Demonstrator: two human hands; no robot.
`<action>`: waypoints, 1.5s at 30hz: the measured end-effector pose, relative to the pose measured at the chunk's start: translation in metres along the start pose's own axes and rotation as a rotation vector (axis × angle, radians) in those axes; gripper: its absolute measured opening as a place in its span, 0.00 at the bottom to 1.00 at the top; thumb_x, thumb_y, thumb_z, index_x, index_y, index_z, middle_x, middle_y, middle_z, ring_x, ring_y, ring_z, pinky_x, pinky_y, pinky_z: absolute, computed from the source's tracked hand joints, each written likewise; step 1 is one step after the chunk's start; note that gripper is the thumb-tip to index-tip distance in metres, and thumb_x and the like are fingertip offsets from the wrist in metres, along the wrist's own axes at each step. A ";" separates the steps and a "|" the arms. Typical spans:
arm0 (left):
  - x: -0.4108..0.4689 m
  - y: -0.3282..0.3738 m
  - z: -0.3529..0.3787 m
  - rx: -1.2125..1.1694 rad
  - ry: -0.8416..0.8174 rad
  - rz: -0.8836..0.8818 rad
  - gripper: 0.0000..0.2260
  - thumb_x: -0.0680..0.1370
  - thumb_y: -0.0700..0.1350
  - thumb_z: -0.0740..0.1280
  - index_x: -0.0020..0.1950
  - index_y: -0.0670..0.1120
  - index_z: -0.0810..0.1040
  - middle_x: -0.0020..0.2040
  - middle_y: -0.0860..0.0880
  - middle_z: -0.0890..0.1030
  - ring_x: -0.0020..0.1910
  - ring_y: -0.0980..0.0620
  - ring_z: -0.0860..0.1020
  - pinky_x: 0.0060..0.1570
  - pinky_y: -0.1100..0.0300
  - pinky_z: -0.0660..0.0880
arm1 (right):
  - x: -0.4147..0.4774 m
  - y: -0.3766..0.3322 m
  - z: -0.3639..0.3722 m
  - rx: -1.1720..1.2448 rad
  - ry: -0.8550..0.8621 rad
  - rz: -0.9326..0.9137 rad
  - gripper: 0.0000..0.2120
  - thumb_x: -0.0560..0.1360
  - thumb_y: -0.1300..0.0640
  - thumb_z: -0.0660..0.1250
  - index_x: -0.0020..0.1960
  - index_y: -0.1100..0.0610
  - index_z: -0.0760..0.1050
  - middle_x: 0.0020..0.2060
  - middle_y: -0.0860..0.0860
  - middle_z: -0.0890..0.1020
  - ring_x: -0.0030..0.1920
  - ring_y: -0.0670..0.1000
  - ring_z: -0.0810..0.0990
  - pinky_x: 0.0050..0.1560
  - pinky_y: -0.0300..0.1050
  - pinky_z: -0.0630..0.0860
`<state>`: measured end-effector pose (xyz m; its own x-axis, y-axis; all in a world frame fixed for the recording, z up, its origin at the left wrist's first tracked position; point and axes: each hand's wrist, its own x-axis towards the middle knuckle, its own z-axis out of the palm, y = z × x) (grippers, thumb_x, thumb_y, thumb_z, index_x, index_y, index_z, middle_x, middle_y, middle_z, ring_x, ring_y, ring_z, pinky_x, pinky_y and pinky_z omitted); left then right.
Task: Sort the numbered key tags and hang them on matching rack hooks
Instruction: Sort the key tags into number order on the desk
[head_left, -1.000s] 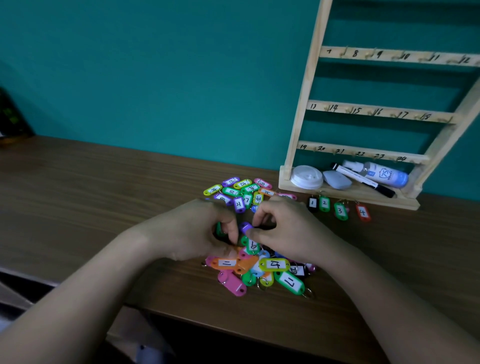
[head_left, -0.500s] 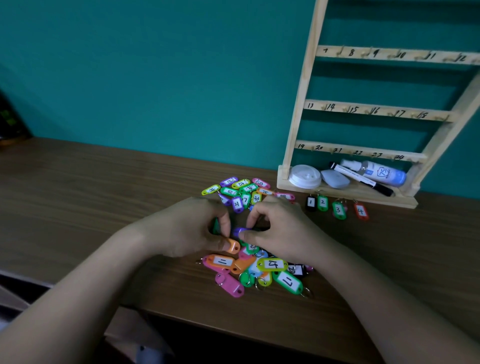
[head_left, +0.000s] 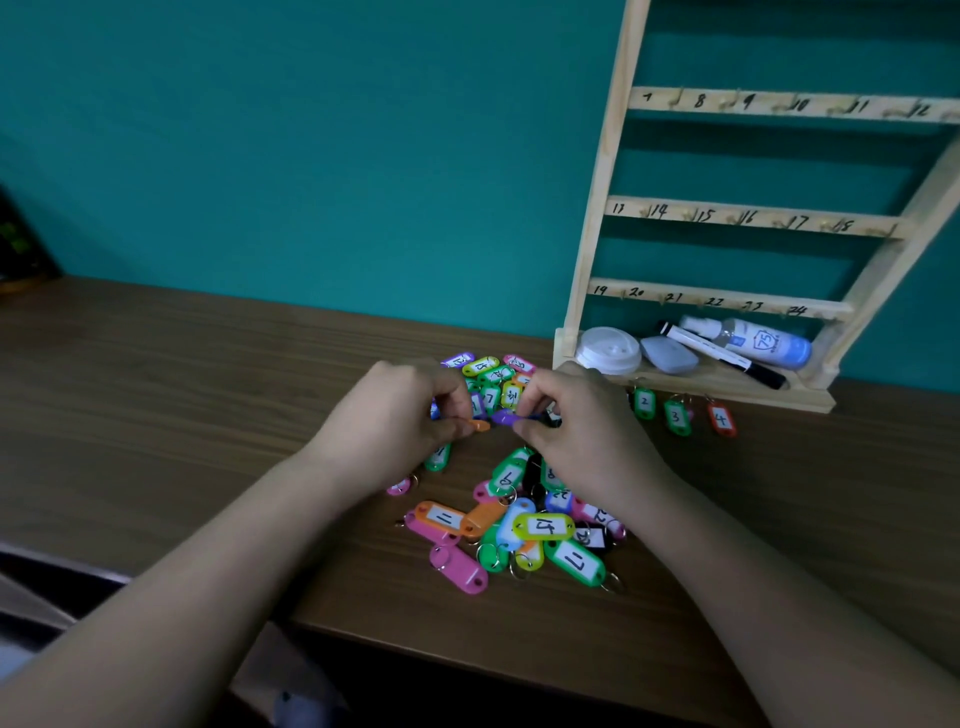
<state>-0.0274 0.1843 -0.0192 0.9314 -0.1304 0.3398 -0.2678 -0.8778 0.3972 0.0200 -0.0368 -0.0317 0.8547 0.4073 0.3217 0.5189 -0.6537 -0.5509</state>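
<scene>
While my left hand (head_left: 400, 415) pinches an orange tag (head_left: 479, 425), my right hand (head_left: 576, 426) pinches a purple tag (head_left: 503, 417) above the pile (head_left: 519, 525), rack (head_left: 727, 228) behind.

Left hand (head_left: 395, 421): bare, uncovered to the wrist.
Right hand (head_left: 587, 441): bare, uncovered to the wrist.
Fingers (head_left: 449, 385): bare, with rounded knuckles.
Left forearm (head_left: 208, 561): bare along all that shows.
Right forearm (head_left: 753, 571): bare along all that shows.
</scene>
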 end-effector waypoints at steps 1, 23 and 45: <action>0.001 0.000 0.003 0.009 0.001 0.001 0.08 0.72 0.46 0.81 0.42 0.53 0.83 0.39 0.59 0.81 0.42 0.60 0.78 0.42 0.71 0.69 | 0.000 0.001 0.002 -0.030 -0.004 -0.009 0.10 0.75 0.56 0.79 0.43 0.46 0.79 0.44 0.44 0.78 0.49 0.48 0.77 0.52 0.50 0.75; -0.002 -0.024 -0.012 0.026 -0.140 -0.202 0.15 0.71 0.52 0.82 0.53 0.59 0.81 0.51 0.59 0.74 0.48 0.65 0.75 0.43 0.77 0.66 | -0.011 0.014 -0.025 -0.026 -0.208 -0.045 0.04 0.79 0.50 0.75 0.53 0.43 0.83 0.50 0.38 0.77 0.54 0.38 0.75 0.51 0.33 0.67; 0.006 0.005 0.010 0.038 -0.145 -0.063 0.08 0.76 0.53 0.78 0.50 0.59 0.80 0.52 0.57 0.73 0.55 0.56 0.71 0.52 0.61 0.67 | -0.007 0.010 -0.005 0.023 -0.106 -0.103 0.02 0.80 0.49 0.73 0.52 0.45 0.84 0.47 0.41 0.79 0.54 0.44 0.77 0.60 0.54 0.75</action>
<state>-0.0208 0.1746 -0.0237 0.9726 -0.1377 0.1874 -0.2011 -0.9026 0.3806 0.0189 -0.0496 -0.0354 0.7902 0.5373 0.2947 0.6021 -0.5908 -0.5371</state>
